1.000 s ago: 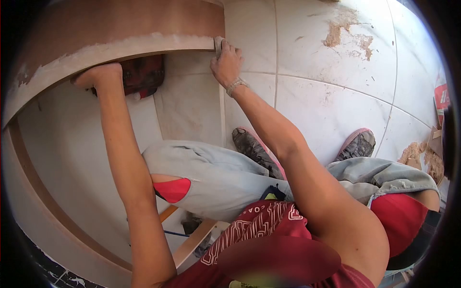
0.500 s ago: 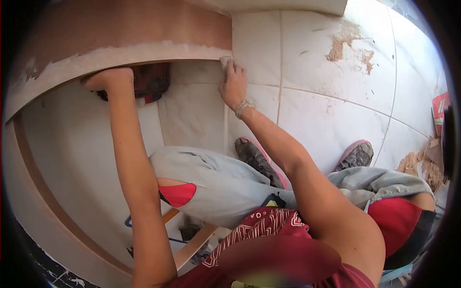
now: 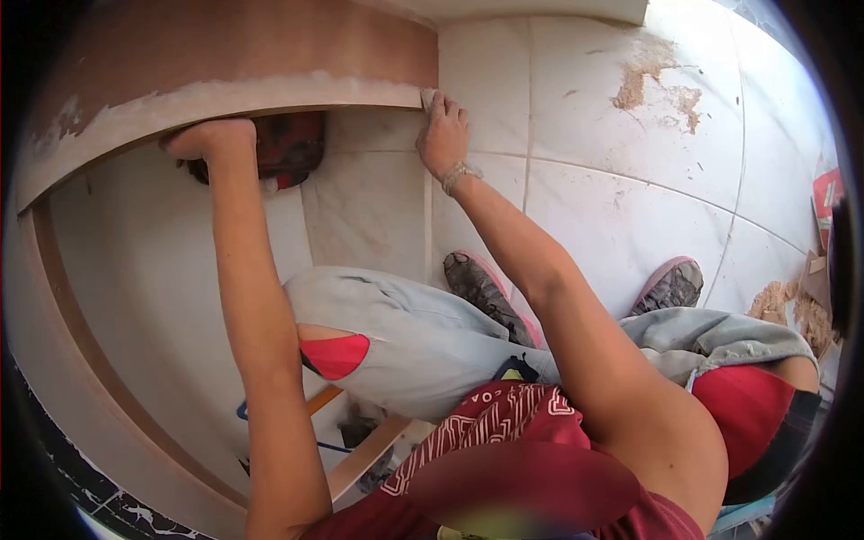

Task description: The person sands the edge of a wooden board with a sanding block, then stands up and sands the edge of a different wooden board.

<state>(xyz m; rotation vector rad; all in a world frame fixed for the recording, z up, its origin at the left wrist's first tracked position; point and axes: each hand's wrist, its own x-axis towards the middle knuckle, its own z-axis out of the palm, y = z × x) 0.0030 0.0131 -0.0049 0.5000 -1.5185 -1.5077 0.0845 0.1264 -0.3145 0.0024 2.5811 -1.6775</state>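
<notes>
A curved brown board [image 3: 225,45] with a pale, filler-smeared edge [image 3: 270,94] arches across the upper left. My left hand [image 3: 209,139] hooks under that edge near its middle, with the fingers hidden behind it. My right hand [image 3: 443,135], a bracelet on its wrist, presses a small grey sanding pad [image 3: 428,96] against the right end of the edge, where the board meets the tiled floor.
A red object [image 3: 290,144] lies under the board beside my left hand. Pale floor tiles [image 3: 612,207] carry sawdust patches [image 3: 634,85]. My shoes [image 3: 481,283] and bent knees fill the middle. Wooden strips and a blue cord [image 3: 360,450] lie below my legs.
My right hand slid a little down off the board's end, then back up onto it with the pad. My left hand kept its hold.
</notes>
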